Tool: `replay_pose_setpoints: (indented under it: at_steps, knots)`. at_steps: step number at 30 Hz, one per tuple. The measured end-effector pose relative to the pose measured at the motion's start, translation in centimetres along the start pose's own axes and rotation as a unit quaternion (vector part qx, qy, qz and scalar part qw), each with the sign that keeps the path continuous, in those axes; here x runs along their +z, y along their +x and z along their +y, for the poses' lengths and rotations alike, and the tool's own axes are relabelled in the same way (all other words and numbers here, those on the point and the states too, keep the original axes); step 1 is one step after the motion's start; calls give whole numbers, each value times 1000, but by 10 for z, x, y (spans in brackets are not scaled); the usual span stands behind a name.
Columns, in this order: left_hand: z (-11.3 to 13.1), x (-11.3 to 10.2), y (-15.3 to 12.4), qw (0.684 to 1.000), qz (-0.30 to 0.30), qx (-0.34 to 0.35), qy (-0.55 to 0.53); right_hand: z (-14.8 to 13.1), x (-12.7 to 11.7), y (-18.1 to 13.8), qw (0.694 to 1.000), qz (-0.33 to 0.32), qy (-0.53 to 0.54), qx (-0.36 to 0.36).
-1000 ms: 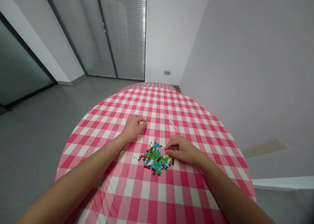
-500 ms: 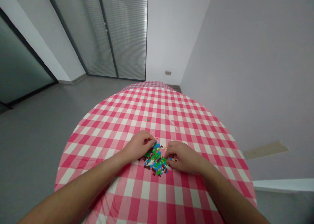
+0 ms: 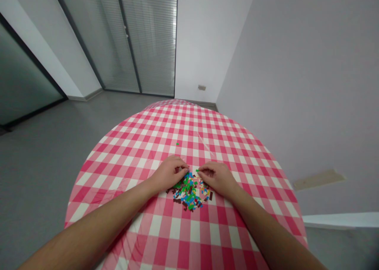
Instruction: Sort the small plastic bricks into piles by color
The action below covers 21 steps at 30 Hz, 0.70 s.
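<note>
A heap of small toy bricks (image 3: 188, 193) in green, blue, brown, white and other colours lies on the tablecloth between my hands. My right hand (image 3: 219, 178) is above the heap's far right side, thumb and fingertips pinched on a small green brick (image 3: 197, 170). At the heap's far left edge my left hand (image 3: 170, 172) is closed in a pinch. Whatever sits between its fingertips is too small to make out. A lone green brick (image 3: 177, 144) rests farther off, beyond both hands.
A red-and-white checked tablecloth (image 3: 166, 230) covers the rounded table. Behind it stand glass partitions with blinds (image 3: 154, 45) and a white wall with a socket (image 3: 201, 87). A grey wall (image 3: 296, 84) rises close on the right.
My right hand has moved up and away from the middle of the heap, and a green brick now shows in its fingertips. My left hand has barely shifted.
</note>
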<state>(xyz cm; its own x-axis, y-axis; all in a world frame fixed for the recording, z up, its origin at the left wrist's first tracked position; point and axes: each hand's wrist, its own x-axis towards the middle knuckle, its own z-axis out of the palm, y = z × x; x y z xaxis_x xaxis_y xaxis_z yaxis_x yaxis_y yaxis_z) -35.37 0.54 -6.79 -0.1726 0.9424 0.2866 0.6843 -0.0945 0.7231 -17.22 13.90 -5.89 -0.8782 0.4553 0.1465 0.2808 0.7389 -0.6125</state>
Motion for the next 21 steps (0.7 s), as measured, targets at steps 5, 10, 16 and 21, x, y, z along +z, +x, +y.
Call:
replay_pose_setpoints:
  at_steps: [5,10,16,21]
  knots:
    - [-3,3,3,1000,2,2,26,12,5,9,996,27,-82,-16]
    - [-7,3,7,999,-6,3,36,18,6,10,996,31,-72,-31]
    - [-6,7,24,997,-35,23,63,27,4,11,997,77,-6,24]
    - [0,17,42,985,-75,58,143,29,5,12,996,82,5,30]
